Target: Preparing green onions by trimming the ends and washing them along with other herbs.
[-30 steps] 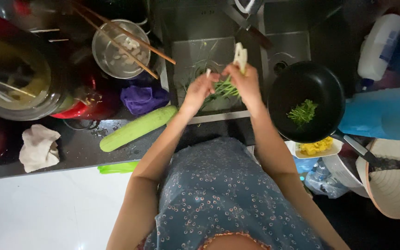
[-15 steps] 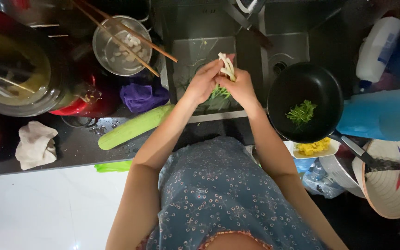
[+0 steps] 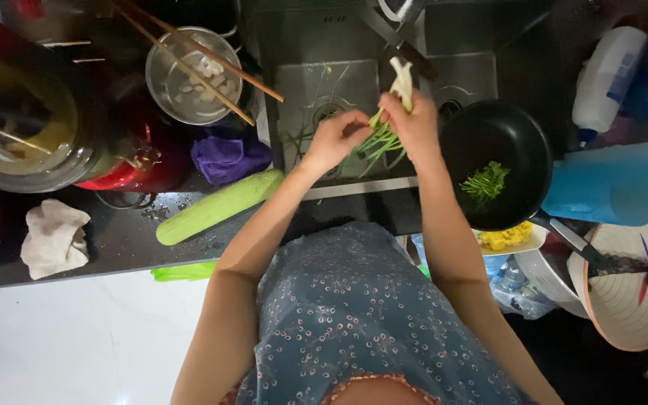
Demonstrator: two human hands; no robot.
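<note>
Over the steel sink [image 3: 316,82] I see both hands [image 3: 376,131] pinching limp, light scallions [image 3: 384,139], pan [image 3: 498,161] at three o'clock.

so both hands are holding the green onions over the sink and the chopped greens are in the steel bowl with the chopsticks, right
Not quite. The left hand and right hand do hold the green onions over the sink, but the head view shows the chopped greens in the black pan.
</note>
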